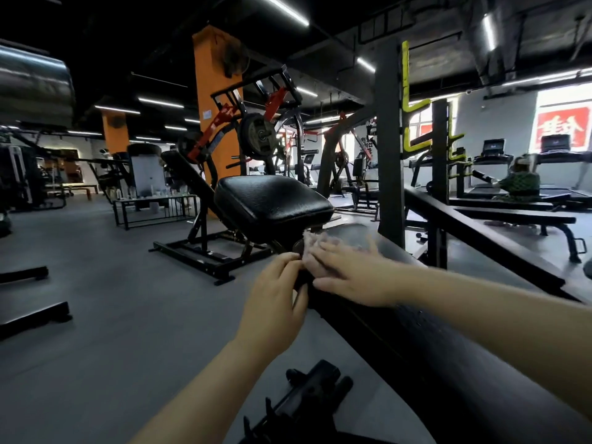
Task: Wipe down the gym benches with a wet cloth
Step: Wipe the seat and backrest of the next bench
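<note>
Presently, left to right:
Floor (105, 299): grey, filling the lower left of the frame; black frame feet lie at the far left edge.
Orange pillar (213, 100): upper centre-left, behind a plate-loaded machine (256, 136) with red arms.
Left hand (272, 302): lower centre; grip curled, fingertips and thumb pinching the near edge of the bench pad beside the cloth.
Seat pad (272, 203): black, centre of frame, tilted, just beyond the hands.
Cloth (312, 251): pale, blurred, lying on the bench pad at centre, under the right fingers.
Right hand (349, 277): right of centre; grip open, fingers straight and flat, pressing the cloth onto the pad.
Bench pad (432, 341): long, black, running from centre to the lower right.
Rack upright (389, 139): dark post with yellow hooks, right of centre.
Treadmills (493, 155): far right, before bright windows.
</note>
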Demonstrator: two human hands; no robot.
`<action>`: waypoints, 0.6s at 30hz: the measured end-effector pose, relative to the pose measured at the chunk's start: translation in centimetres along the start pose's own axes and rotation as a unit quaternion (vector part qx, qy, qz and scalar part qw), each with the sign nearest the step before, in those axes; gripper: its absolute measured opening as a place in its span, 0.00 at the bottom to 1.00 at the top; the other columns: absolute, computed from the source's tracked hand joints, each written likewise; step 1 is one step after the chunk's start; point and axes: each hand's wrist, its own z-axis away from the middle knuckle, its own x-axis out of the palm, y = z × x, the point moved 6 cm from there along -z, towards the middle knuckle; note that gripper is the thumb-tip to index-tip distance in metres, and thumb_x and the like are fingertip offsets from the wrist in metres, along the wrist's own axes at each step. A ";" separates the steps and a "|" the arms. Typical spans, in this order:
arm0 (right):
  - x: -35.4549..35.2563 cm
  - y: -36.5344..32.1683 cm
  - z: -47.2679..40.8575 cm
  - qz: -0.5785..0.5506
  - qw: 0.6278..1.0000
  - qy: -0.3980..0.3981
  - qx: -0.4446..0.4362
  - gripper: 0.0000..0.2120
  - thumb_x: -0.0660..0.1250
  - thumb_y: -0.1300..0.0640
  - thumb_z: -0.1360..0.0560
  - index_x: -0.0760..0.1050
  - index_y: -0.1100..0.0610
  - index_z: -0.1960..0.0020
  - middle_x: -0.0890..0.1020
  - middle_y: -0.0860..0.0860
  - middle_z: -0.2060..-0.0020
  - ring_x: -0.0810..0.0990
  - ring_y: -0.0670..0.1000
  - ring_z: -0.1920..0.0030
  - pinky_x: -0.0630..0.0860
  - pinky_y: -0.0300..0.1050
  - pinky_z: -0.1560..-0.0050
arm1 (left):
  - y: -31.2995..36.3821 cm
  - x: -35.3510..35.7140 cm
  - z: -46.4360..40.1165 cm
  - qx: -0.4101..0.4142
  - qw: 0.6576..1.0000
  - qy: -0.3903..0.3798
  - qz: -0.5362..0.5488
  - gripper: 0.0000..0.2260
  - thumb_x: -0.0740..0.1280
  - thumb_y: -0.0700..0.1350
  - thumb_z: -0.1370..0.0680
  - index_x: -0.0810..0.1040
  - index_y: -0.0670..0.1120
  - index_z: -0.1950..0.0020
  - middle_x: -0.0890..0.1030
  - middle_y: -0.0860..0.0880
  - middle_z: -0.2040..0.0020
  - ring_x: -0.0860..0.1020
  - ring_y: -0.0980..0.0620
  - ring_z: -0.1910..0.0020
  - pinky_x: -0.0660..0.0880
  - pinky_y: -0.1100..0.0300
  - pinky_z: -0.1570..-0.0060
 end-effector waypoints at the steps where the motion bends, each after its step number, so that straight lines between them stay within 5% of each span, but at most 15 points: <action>1: 1.3 -0.3 0.2 -0.004 1.000 -0.012 0.012 0.29 0.48 0.40 0.20 0.43 0.44 0.23 0.48 0.46 0.23 0.45 0.51 0.23 0.42 0.61 0.26 | 0.2 0.2 0.3 -0.001 1.000 0.002 0.003 0.16 0.60 0.46 0.23 0.75 0.44 0.37 0.74 0.50 0.39 0.69 0.58 0.41 0.65 0.66 0.41; 3: 2.3 -0.1 -0.2 -0.075 0.997 0.009 0.029 0.27 0.43 0.41 0.19 0.38 0.44 0.23 0.38 0.44 0.24 0.34 0.50 0.25 0.33 0.53 0.27 | 0.4 0.5 0.7 -0.008 1.000 0.013 0.002 0.19 0.57 0.48 0.23 0.73 0.44 0.36 0.74 0.49 0.37 0.68 0.58 0.39 0.60 0.72 0.38; 6: 2.3 1.5 -2.0 -0.131 0.989 0.027 0.057 0.24 0.41 0.43 0.18 0.40 0.41 0.24 0.39 0.44 0.24 0.35 0.50 0.24 0.33 0.52 0.27 | 0.8 1.3 1.1 -0.021 0.999 0.037 -0.002 0.17 0.56 0.48 0.23 0.74 0.43 0.38 0.72 0.47 0.37 0.67 0.54 0.37 0.54 0.73 0.35; 14: 2.8 10.5 -6.1 -0.128 0.982 0.036 0.131 0.24 0.42 0.42 0.18 0.45 0.41 0.24 0.43 0.46 0.23 0.40 0.52 0.24 0.38 0.59 0.27 | 2.5 3.8 1.9 0.056 0.994 0.089 -0.027 0.10 0.58 0.46 0.22 0.74 0.48 0.43 0.76 0.49 0.41 0.68 0.49 0.34 0.61 0.50 0.32; 18: 3.0 13.9 -5.9 -0.171 0.968 0.032 0.183 0.24 0.41 0.41 0.19 0.51 0.41 0.24 0.49 0.47 0.23 0.45 0.50 0.23 0.40 0.56 0.27 | 2.5 4.0 2.1 0.048 0.994 0.089 -0.037 0.10 0.58 0.46 0.23 0.73 0.50 0.42 0.77 0.50 0.41 0.68 0.50 0.34 0.58 0.50 0.30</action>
